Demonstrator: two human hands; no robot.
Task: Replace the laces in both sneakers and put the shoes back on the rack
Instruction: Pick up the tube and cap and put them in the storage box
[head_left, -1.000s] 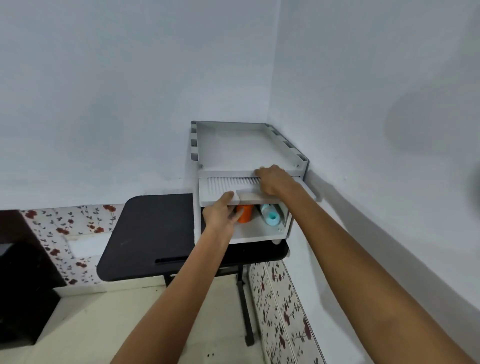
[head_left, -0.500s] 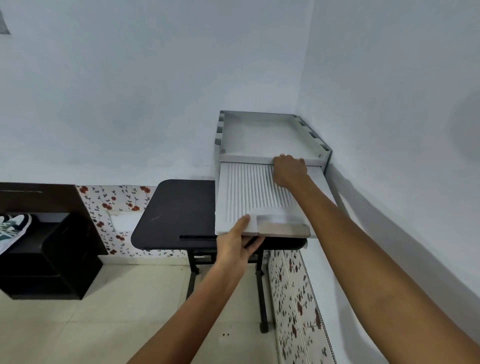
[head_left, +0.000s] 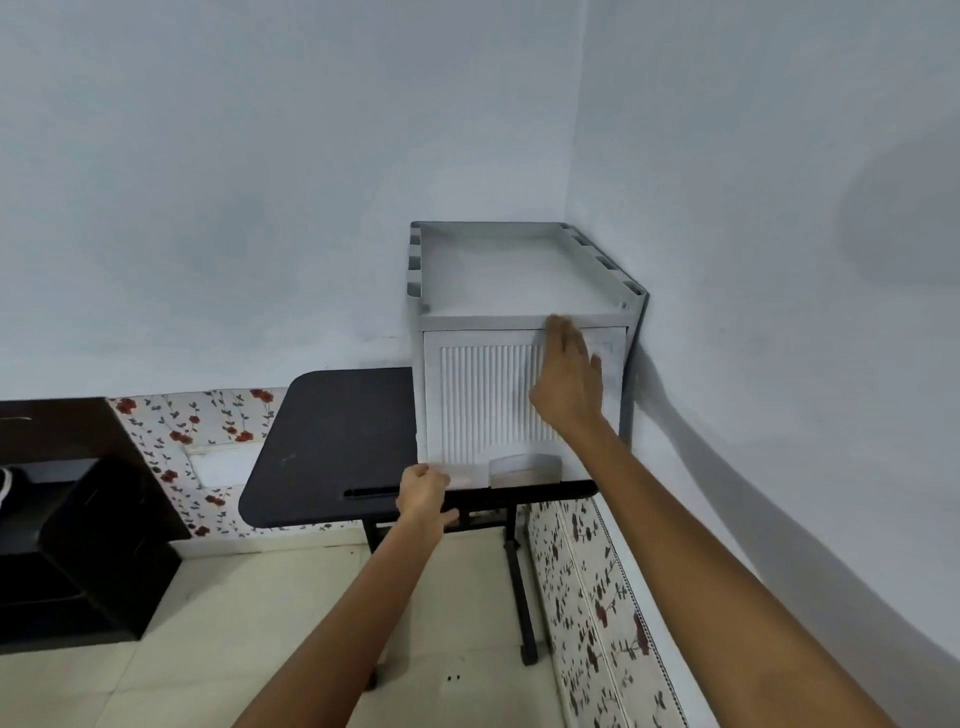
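At the desk's (head_left: 322, 431) right end, flat-fingered right hand (head_left: 569, 384) and curled left hand (head_left: 422, 491) (grip unclear) close the cabinet door (head_left: 483, 405); sneakers presumably next.

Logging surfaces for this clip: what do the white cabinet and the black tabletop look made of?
White cabinet: likely moulded plastic, matte; ribbed door panel, slotted rim. Black tabletop: probably laminated board, matte; flat, rounded corners, faint scuff.

You stand in the corner of a room in a home: plain pale walls (head_left: 260, 182), a floral tile band (head_left: 208, 415) along their foot, and a cream tiled floor (head_left: 208, 675). A small black table (head_left: 332, 441) carries a white plastic cabinet (head_left: 483, 405), and a dark shoe rack (head_left: 93, 545) stands at your left.
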